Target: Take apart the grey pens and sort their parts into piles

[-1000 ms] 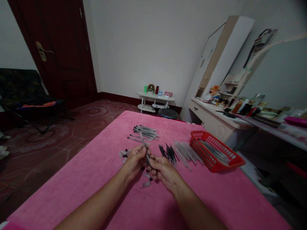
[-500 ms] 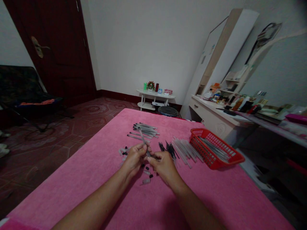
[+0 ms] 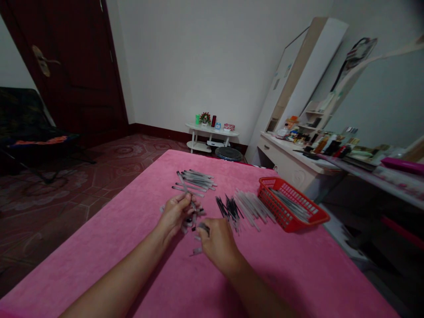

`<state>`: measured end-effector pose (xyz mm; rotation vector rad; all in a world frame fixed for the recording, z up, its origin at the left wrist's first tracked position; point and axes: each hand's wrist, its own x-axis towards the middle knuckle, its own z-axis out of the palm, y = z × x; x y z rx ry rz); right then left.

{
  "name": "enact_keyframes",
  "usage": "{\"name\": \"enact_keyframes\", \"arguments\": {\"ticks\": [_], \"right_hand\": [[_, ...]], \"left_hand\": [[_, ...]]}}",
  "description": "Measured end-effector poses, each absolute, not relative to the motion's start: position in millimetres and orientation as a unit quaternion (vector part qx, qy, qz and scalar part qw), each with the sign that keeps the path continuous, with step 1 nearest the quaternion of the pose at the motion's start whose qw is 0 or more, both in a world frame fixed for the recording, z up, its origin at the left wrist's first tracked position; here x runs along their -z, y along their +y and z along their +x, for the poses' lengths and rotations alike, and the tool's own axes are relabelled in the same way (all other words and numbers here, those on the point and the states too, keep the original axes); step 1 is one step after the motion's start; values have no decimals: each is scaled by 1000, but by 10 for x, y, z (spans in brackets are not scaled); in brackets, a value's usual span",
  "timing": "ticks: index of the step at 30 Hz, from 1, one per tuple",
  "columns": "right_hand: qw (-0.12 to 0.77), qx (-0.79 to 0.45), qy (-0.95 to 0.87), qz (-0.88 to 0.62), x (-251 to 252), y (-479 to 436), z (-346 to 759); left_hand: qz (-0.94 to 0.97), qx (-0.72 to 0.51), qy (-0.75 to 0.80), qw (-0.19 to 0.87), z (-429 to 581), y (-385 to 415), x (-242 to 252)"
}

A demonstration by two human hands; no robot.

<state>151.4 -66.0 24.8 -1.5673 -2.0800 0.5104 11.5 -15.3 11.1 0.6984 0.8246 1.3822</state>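
Note:
My left hand (image 3: 175,214) is closed around a pen (image 3: 182,182) with a clear grey barrel, its dark end pointing up and away. Lower and to the right, my right hand (image 3: 219,242) has its fingers curled in a pinch. A small grey piece shows at those fingertips, too blurred to name. Loose pen caps (image 3: 197,251), clear with black parts, lie on the pink cloth beneath and between both hands, partly hidden by them. Beyond my left hand lies a pile of pens (image 3: 198,180) with dark ends.
Thin black-ended refills (image 3: 230,207) lie right of centre, beside a pile of clear pen barrels (image 3: 254,207). Farther right stands a red basket (image 3: 291,225) with more long grey sticks in it. The pink cloth (image 3: 109,247) covers the table. A dressing table (image 3: 281,152) stands beyond the right edge.
My hands were together at the pen and are now apart. The right hand has dropped down towards the loose caps, while the left still grips the pen. The view has shifted slightly.

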Motion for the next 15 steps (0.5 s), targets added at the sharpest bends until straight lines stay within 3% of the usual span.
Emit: {"name": "enact_keyframes", "arguments": {"ticks": [3,6,10,15], "right_hand": [[202,-134,-784,-572,-245,-713,1467],[199,-134,-805,-543,-273,-705,1467],[295,-157,-775,-537,-343,-564,1615],[420,-266,-674,-547,-351,-331,1864]], "left_hand": [[395,-616,416,540,22,-109,-95],[526,-600,472,374,-66,-81,-57],[687,-520,492,125,-195,-72,13],[780,-390,488,-34,-248,-103,43]]}}
